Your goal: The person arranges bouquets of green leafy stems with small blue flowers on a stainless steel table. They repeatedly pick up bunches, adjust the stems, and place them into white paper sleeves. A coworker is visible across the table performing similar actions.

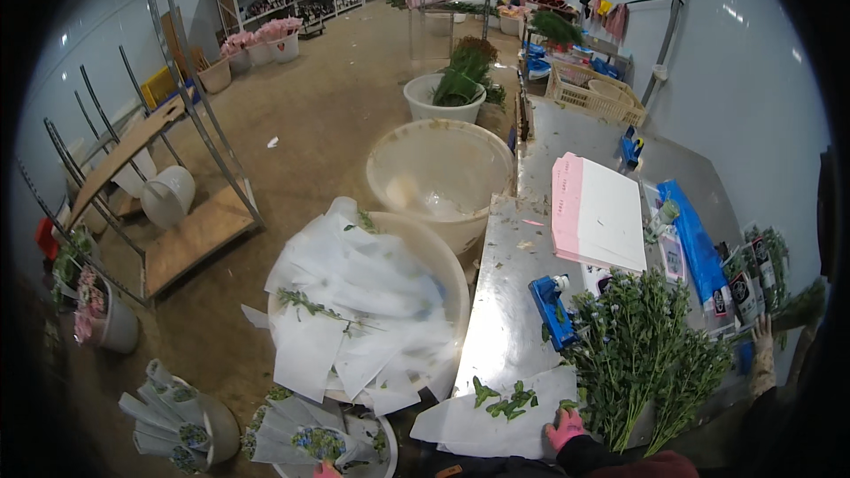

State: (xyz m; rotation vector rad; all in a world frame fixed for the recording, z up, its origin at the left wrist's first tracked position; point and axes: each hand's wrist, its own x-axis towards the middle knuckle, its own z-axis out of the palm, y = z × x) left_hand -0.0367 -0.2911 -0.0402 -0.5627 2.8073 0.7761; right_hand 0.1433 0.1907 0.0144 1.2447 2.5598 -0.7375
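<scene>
- I have the bunch of leafy stems (633, 358) at the lower right of the frame, its long axis running roughly up the view, cut ends toward the bottom edge.
- The right hand (564, 427) is much the nearer one, just left of those lower stems, so the bunch lies to its right and upward.
- I see its fingers bent by a small green leaf, over the edge of the white sheet (443, 425); I can't tell whether they pinch anything.
- The left hand (327, 469), cut off at the bottom edge, is beside the wrapped bouquet (316, 443); its grip I can't make out.
- Further out, a co-worker's hand (763, 363) is at the right edge, beyond the bunch.
</scene>
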